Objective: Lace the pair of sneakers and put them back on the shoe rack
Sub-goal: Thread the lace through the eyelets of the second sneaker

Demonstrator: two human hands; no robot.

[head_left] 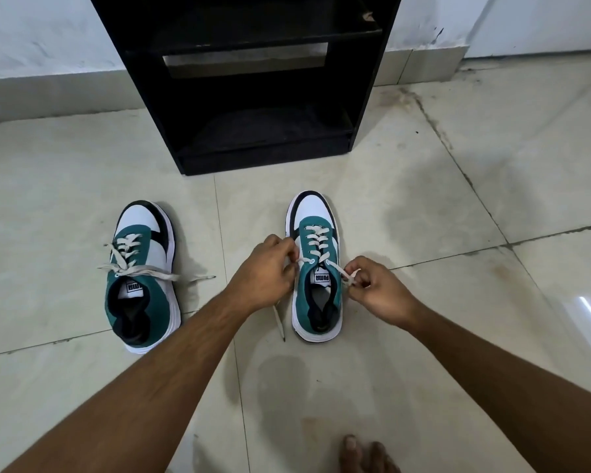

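Two teal, white and black sneakers stand on the tiled floor, toes pointing at the black shoe rack [249, 80]. The left sneaker [142, 278] has its lace threaded, with loose ends spread across the tongue and onto the floor. Both hands work at the top eyelets of the right sneaker [316, 268]. My left hand [265, 271] grips the left lace end, whose tip trails on the floor below my wrist. My right hand [377, 290] pinches the right lace end [347, 273] just beside the shoe's collar.
The rack stands against a white wall with a grey skirting, its shelves dark and bare. A bare foot [365, 455] shows at the bottom edge. Pale floor tiles with dark stains stretch to the right.
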